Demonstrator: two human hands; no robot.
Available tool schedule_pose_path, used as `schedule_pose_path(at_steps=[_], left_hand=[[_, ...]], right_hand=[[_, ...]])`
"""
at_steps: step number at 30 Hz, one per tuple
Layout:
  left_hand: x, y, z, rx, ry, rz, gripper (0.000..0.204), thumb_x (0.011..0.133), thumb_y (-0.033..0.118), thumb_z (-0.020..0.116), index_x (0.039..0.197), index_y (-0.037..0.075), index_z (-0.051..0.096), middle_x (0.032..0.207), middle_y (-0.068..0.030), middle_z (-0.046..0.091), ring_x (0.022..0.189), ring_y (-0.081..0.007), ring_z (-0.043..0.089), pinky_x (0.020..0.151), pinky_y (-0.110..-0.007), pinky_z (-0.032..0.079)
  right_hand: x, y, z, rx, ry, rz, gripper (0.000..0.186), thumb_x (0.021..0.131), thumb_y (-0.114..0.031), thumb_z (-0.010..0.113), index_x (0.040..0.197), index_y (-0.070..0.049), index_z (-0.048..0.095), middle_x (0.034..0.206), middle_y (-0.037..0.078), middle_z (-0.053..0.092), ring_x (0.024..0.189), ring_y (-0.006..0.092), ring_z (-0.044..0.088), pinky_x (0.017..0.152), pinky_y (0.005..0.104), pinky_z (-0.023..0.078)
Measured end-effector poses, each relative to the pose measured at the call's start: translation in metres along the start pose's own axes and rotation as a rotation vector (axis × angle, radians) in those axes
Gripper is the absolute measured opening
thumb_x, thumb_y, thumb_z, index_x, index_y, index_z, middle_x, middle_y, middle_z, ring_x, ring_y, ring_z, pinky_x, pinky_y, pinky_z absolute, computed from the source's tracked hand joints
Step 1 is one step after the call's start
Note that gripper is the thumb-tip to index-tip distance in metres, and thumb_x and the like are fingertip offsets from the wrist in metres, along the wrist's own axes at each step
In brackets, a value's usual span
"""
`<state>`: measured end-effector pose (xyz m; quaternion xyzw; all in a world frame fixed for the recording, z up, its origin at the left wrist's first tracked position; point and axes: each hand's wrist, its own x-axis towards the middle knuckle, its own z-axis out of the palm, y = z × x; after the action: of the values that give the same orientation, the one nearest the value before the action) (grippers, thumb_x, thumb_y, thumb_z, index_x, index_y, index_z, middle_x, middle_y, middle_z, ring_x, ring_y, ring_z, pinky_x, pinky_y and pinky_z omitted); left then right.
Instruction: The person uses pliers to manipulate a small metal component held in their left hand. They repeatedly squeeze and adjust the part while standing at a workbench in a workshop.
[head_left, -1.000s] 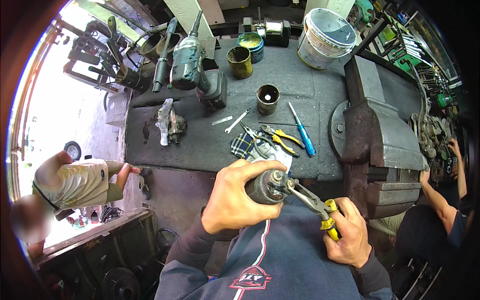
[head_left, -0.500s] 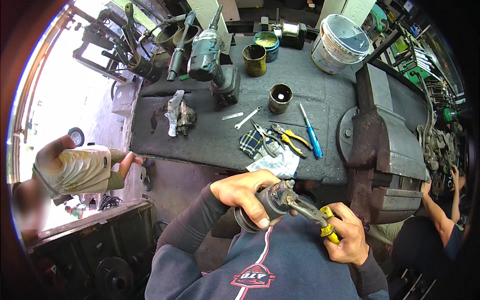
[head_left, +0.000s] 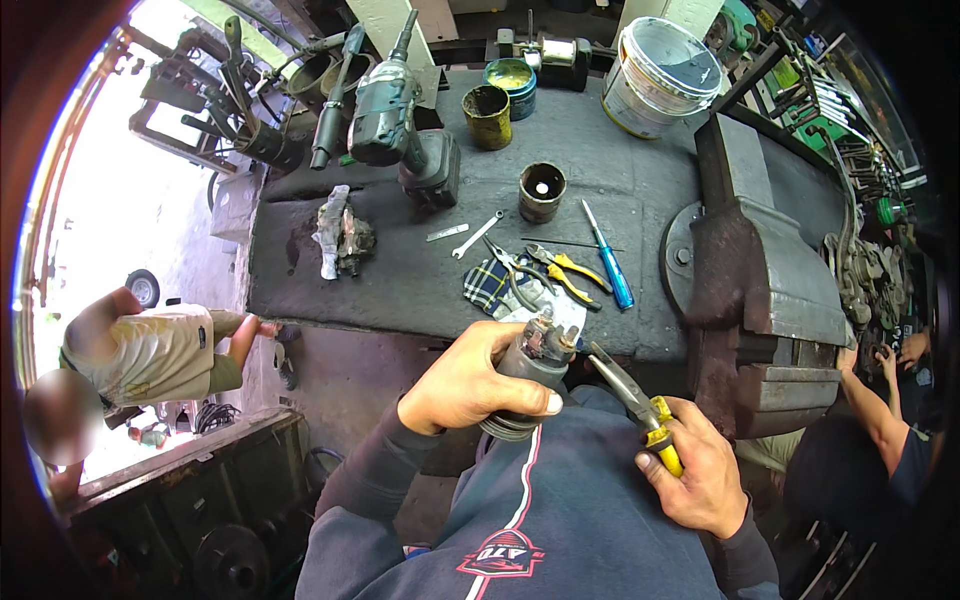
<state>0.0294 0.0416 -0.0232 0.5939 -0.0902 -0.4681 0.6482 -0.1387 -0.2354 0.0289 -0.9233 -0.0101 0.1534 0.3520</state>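
My left hand (head_left: 460, 378) is closed around a dark cylindrical metal part (head_left: 530, 375), which looks like a starter solenoid with studs on its upper end. In my right hand (head_left: 695, 475) is a pair of yellow-handled pliers (head_left: 627, 390), gripped by the handles. The pliers' jaws point up toward the part and stand a little apart from it. On the bench just beyond lie dark-handled long-nose pliers (head_left: 514, 268), yellow-handled diagonal cutters (head_left: 566, 268) and a blue screwdriver (head_left: 610, 255). A plaid cloth (head_left: 486, 285) and a white rag lie beneath the two pliers.
A large vise (head_left: 765, 280) stands on the right of the bench (head_left: 420, 290). Farther back are an impact wrench (head_left: 400, 130), several cans and a white bucket (head_left: 660, 75). A greasy metal part (head_left: 345, 235) lies left. Other people are at both sides.
The pliers have come off the stud on the cylindrical part and moved away with my right hand. My left hand has tilted the part more upright and shifted slightly left.
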Motion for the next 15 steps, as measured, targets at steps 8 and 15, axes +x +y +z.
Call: schedule_pose_path(at_steps=[8,15], left_hand=[[-0.003,0.007,0.020,0.269,0.285,0.111,0.051,0.077,0.014,0.092,0.123,-0.002,0.076,0.107,-0.0055,0.078,0.099,-0.0116,0.069,0.095,-0.031,0.056],[-0.004,-0.003,0.033,0.449,0.477,0.201,0.052,0.074,0.014,0.094,0.122,0.000,0.077,0.110,-0.0060,0.080,0.104,-0.0137,0.073,0.098,-0.032,0.056]], right_hand=[[0.006,-0.008,0.001,-0.049,0.018,-0.007,0.039,0.089,-0.018,0.084,0.117,0.006,0.072,0.138,0.027,0.063,0.115,0.0451,0.068,0.099,0.0491,0.056],[0.012,-0.017,0.003,-0.062,0.077,0.002,0.036,0.083,-0.010,0.085,0.113,0.004,0.070,0.135,0.026,0.063,0.117,0.0466,0.066,0.101,0.0498,0.055]])
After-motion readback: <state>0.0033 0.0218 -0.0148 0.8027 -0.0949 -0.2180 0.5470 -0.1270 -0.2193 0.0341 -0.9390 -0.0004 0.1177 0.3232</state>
